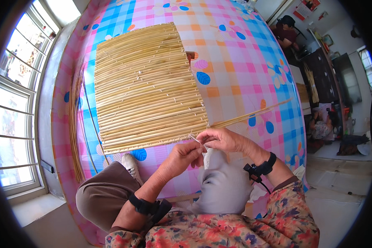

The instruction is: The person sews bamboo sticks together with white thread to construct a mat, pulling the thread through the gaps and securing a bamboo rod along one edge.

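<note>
A mat of yellow reed stalks [149, 91], bound side by side with pale string, lies flat on the patterned cloth in front of me. Its near right corner is beside my fingers. A white string [195, 139] runs from that near edge to my hands. My left hand [182, 156] is closed, thumb and fingers pinching the string. Right against it, my right hand [222, 139] is closed too, its fingertips bent together at the string; whether they grip it is partly hidden. A few thin stalks [252, 113] stick out to the right from the mat's near corner.
A bundle of long thin stalks [75, 124] lies left of the mat. The checked cloth [235, 53] spreads under everything. A barred window [14, 120] is at left. People sit at the right, one in a dark cap [287, 20]. My shoe [131, 166] rests near the mat.
</note>
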`<act>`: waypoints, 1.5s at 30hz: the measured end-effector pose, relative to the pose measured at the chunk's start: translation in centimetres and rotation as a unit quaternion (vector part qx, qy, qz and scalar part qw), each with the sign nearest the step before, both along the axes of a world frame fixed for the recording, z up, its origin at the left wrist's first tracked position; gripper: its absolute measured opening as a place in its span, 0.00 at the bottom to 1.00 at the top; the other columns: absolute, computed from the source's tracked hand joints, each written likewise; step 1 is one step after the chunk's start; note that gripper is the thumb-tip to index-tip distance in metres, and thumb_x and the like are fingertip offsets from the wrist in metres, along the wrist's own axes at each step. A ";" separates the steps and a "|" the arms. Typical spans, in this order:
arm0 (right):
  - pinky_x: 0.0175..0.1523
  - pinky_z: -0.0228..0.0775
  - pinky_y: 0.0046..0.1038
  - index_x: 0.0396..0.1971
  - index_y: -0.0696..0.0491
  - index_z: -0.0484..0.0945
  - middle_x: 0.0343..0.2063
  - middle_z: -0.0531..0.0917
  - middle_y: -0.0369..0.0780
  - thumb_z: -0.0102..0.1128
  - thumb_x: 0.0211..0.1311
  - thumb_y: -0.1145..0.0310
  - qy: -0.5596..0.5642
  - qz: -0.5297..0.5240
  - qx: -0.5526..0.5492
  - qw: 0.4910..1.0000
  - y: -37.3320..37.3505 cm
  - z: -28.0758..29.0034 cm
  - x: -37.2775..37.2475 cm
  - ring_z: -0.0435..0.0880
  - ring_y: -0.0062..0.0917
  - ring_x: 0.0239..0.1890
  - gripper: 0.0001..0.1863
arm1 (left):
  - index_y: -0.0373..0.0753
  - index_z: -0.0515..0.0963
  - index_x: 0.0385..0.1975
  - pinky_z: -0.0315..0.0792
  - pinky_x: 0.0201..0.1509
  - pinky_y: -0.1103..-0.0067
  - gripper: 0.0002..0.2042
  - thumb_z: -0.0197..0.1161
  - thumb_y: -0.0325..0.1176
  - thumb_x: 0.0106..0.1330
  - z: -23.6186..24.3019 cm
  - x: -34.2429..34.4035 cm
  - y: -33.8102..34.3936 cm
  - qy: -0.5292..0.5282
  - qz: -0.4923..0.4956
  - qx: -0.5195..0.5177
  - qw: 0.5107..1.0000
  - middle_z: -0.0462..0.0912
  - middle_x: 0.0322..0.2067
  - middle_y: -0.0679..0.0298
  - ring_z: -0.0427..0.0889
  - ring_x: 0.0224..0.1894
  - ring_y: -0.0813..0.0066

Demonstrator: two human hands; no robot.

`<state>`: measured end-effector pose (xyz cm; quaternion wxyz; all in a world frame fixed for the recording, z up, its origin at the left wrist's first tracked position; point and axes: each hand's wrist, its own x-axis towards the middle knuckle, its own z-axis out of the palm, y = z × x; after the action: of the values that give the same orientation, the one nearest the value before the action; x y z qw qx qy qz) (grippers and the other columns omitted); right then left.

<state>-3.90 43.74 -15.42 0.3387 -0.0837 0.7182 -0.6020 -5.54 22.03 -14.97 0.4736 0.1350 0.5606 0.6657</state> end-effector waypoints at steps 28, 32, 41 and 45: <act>0.26 0.66 0.20 0.21 0.60 0.77 0.20 0.78 0.41 0.54 0.57 0.72 0.060 -0.199 -0.082 0.975 4.5 15.8 9.7 0.76 0.21 0.20 0.09 | 0.37 0.75 0.34 0.71 0.46 0.70 0.08 0.53 0.34 0.66 3.2 1.0 -1.2 -0.154 0.221 0.249 0.930 0.78 0.38 0.60 0.79 0.39 0.68; 0.17 0.57 0.19 0.18 0.60 0.74 0.14 0.69 0.36 0.55 0.57 0.73 0.158 -0.290 -0.091 0.939 7.3 17.3 13.6 0.68 0.17 0.14 0.10 | 0.37 0.74 0.33 0.76 0.38 0.73 0.07 0.51 0.32 0.67 0.5 2.1 -2.0 -0.197 0.322 0.252 0.891 0.79 0.30 0.63 0.80 0.33 0.71; 0.13 0.48 0.16 0.18 0.59 0.70 0.13 0.65 0.34 0.54 0.59 0.75 0.248 -0.413 -0.176 0.858 13.3 19.7 22.6 0.57 0.12 0.10 0.10 | 0.36 0.75 0.32 0.75 0.30 0.75 0.08 0.53 0.34 0.65 -4.9 2.2 -9.5 -0.112 0.373 -0.006 0.921 0.79 0.26 0.63 0.80 0.28 0.71; 0.13 0.49 0.16 0.18 0.57 0.70 0.12 0.64 0.33 0.54 0.58 0.73 0.233 -0.410 -0.199 0.859 11.1 20.6 24.5 0.59 0.13 0.09 0.10 | 0.34 0.76 0.32 0.75 0.31 0.71 0.11 0.55 0.37 0.64 -6.1 1.9 -11.6 -0.057 0.186 -0.193 0.962 0.81 0.29 0.57 0.81 0.28 0.62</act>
<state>20.59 54.85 5.21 -0.1395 0.0146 0.6106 -0.7794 -3.69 10.42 -21.11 0.3892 -0.1041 0.6661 0.6277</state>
